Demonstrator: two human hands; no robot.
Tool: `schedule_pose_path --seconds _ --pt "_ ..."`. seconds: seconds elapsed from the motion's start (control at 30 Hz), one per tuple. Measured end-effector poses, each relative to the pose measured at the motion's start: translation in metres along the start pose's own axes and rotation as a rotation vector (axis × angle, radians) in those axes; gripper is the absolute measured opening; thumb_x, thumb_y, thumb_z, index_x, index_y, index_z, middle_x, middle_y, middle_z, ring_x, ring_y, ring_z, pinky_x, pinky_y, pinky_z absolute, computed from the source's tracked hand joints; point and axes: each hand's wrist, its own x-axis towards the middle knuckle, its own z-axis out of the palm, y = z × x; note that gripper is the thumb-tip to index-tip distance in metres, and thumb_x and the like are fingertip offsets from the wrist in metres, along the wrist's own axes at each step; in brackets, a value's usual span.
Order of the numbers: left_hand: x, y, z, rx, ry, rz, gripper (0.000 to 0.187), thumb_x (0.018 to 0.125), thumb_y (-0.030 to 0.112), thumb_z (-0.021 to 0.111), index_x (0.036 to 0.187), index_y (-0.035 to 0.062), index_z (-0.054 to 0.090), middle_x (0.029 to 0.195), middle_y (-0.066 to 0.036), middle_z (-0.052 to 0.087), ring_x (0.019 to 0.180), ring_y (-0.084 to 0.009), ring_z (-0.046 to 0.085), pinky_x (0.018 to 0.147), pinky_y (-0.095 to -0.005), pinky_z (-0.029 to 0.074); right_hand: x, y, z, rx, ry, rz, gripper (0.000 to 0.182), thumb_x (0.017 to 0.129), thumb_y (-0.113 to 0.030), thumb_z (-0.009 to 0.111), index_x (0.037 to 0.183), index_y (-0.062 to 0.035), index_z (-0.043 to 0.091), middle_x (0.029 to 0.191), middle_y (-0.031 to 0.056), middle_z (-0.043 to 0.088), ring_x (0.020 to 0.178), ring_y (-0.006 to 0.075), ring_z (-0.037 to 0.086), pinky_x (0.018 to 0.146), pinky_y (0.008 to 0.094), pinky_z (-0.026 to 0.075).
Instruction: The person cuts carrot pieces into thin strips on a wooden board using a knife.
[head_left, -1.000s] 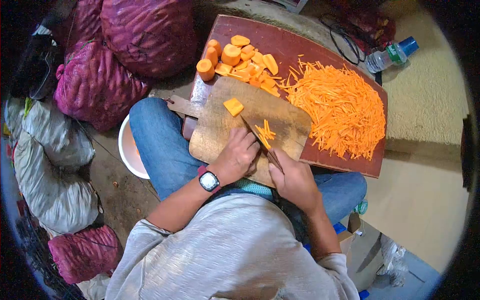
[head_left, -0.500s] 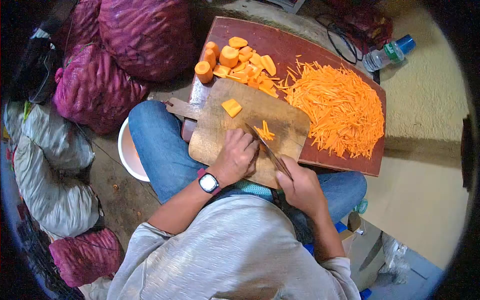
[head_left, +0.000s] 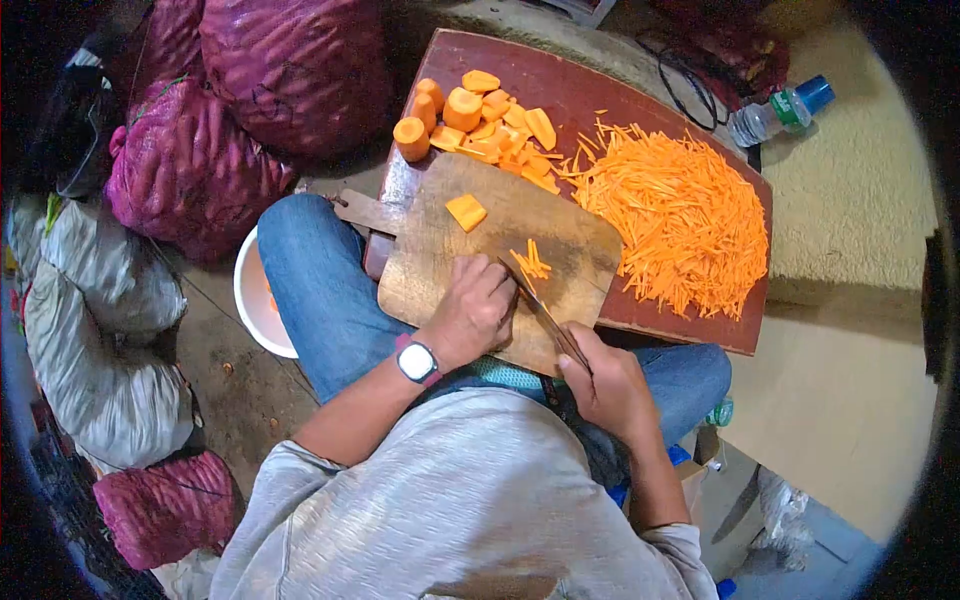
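Observation:
My right hand [head_left: 612, 385] is closed round the handle of a knife [head_left: 545, 318], whose blade slants up and left over the wooden cutting board [head_left: 420, 270]. My left hand [head_left: 472, 312], with a watch on its wrist, is curled on the board against the left side of the blade; what lies under its fingers is hidden. Just right of the knife tip is a small group of carrot sticks [head_left: 531, 261]. A flat carrot piece [head_left: 466, 212] lies higher on the board. Carrot chunks and slices [head_left: 463, 109] sit behind the board, and a large heap of shredded carrot [head_left: 680, 220] to its right.
The board rests on a dark red table [head_left: 590, 95] and my lap. A plastic bottle [head_left: 770, 118] lies behind the table's right corner. To the left are a white basin [head_left: 248, 300], purple mesh sacks [head_left: 190, 180] and pale sacks [head_left: 105, 370].
The knife handle and my right hand have shifted slightly down and right. My left hand stays curled at the blade, and the carrot pieces lie much as before.

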Motion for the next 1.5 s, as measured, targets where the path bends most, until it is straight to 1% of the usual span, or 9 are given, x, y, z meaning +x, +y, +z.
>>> schedule_pose_path --seconds 0.1,0.2,0.5,0.57,0.8,1.1,1.33,1.4,1.5 --pt "0.000 -0.001 0.002 -0.010 -0.027 -0.015 0.022 0.072 0.004 0.078 0.093 -0.0002 0.071 0.095 -0.014 0.061 0.098 -0.0360 0.058 0.090 -0.0485 0.046 0.018 -0.003 0.008 0.000 0.021 0.042 0.037 0.103 -0.019 0.065 0.137 -0.0054 0.059 0.106 0.0300 0.074 0.100 0.0520 0.073 0.081 0.0591 0.058" --pt "-0.003 -0.004 0.001 -0.019 -0.057 -0.017 0.045 0.068 0.003 0.081 0.112 -0.0024 0.073 0.105 -0.016 0.063 0.103 -0.0387 0.059 0.093 -0.0494 0.047 0.032 -0.011 0.003 0.004 -0.020 0.055 0.040 0.103 -0.019 0.065 0.140 -0.0069 0.059 0.109 0.0301 0.075 0.100 0.0521 0.073 0.082 0.0582 0.059" --pt "-0.003 -0.005 0.002 -0.004 -0.093 -0.011 0.041 0.066 0.003 0.081 0.106 -0.0026 0.072 0.104 -0.017 0.062 0.102 -0.0385 0.059 0.092 -0.0501 0.047 0.021 -0.012 0.009 0.008 0.014 0.084 0.031 0.104 -0.020 0.062 0.132 -0.0058 0.060 0.103 0.0307 0.074 0.099 0.0534 0.073 0.081 0.0601 0.058" --pt "0.001 -0.002 0.001 -0.022 -0.011 0.005 0.019 0.074 0.003 0.075 0.091 -0.0006 0.071 0.093 -0.015 0.060 0.097 -0.0364 0.059 0.089 -0.0489 0.046 0.035 -0.016 0.009 0.045 0.021 0.073 0.033 0.105 -0.019 0.064 0.133 -0.0021 0.064 0.095 0.0294 0.070 0.091 0.0525 0.071 0.076 0.0536 0.056" --pt "-0.001 0.001 -0.001 0.002 -0.019 0.012 0.019 0.074 0.003 0.076 0.093 -0.0010 0.071 0.094 -0.016 0.061 0.097 -0.0366 0.059 0.088 -0.0494 0.047 0.009 -0.006 0.007 0.038 -0.008 0.084 0.033 0.105 -0.020 0.063 0.134 -0.0053 0.058 0.100 0.0302 0.073 0.097 0.0543 0.072 0.081 0.0609 0.057" --pt "-0.004 -0.010 0.002 -0.108 0.055 -0.033 0.018 0.076 0.000 0.078 0.093 0.0007 0.072 0.093 -0.013 0.062 0.094 -0.0360 0.060 0.086 -0.0477 0.047 0.017 -0.001 -0.006 0.137 0.168 0.039 0.036 0.104 -0.017 0.066 0.137 -0.0031 0.064 0.102 0.0286 0.075 0.094 0.0487 0.075 0.080 0.0513 0.058" --pt "0.020 -0.038 -0.023 0.075 0.220 -0.236 0.030 0.086 0.002 0.080 0.116 0.0017 0.076 0.112 -0.016 0.069 0.105 -0.0380 0.063 0.092 -0.0478 0.049 -0.001 0.007 -0.003 0.202 0.113 -0.015 0.033 0.103 -0.017 0.068 0.132 -0.0020 0.068 0.098 0.0286 0.073 0.090 0.0456 0.075 0.078 0.0467 0.058" --pt "0.024 -0.039 -0.025 0.123 0.254 -0.284 0.033 0.087 0.003 0.081 0.120 0.0024 0.076 0.116 -0.016 0.069 0.108 -0.0381 0.063 0.095 -0.0483 0.049 0.002 0.004 -0.006 0.207 -0.086 0.109 0.031 0.103 -0.018 0.069 0.130 -0.0020 0.069 0.097 0.0284 0.073 0.087 0.0455 0.075 0.078 0.0459 0.058" --pt "0.027 -0.036 -0.025 0.219 0.208 -0.306 0.038 0.087 0.005 0.081 0.124 0.0038 0.076 0.125 -0.016 0.067 0.116 -0.0379 0.061 0.100 -0.0502 0.046 0.009 0.028 -0.007 0.153 0.042 0.024 0.032 0.102 -0.018 0.071 0.130 -0.0014 0.071 0.093 0.0261 0.074 0.083 0.0386 0.077 0.077 0.0453 0.058"
